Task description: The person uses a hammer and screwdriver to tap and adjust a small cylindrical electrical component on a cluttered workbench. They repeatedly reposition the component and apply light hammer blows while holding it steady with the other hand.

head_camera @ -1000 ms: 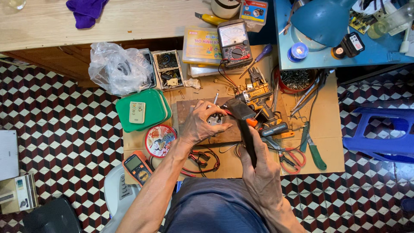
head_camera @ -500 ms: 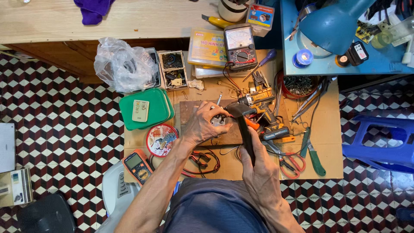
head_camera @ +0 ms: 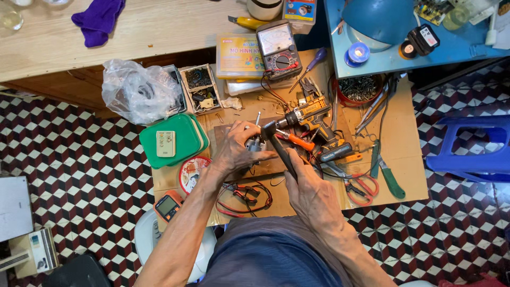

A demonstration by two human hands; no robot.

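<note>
My left hand (head_camera: pixel 237 148) is closed around a small grey metal part (head_camera: pixel 255 143) on a dark wooden block (head_camera: pixel 265 166) in the middle of the low work table. My right hand (head_camera: pixel 309 187) grips the black handle of a hammer (head_camera: pixel 280 146), its head resting right beside the metal part and my left fingers. Just behind the hammer lie an orange-handled tool (head_camera: pixel 296 141) and a yellow and black cordless drill (head_camera: pixel 313 118).
Red-handled pliers (head_camera: pixel 360 188) and green-handled pliers (head_camera: pixel 387 175) lie to the right. Red and black test leads (head_camera: pixel 245 197), a small orange meter (head_camera: pixel 168 206), a green case (head_camera: pixel 172 141), a plastic bag (head_camera: pixel 137 90), an analog meter (head_camera: pixel 278 49) and a blue stool (head_camera: pixel 470 150) surround the spot.
Both hands keep their hold and stay in place; the hammer head remains by the metal part. Only the view has drifted slightly.
</note>
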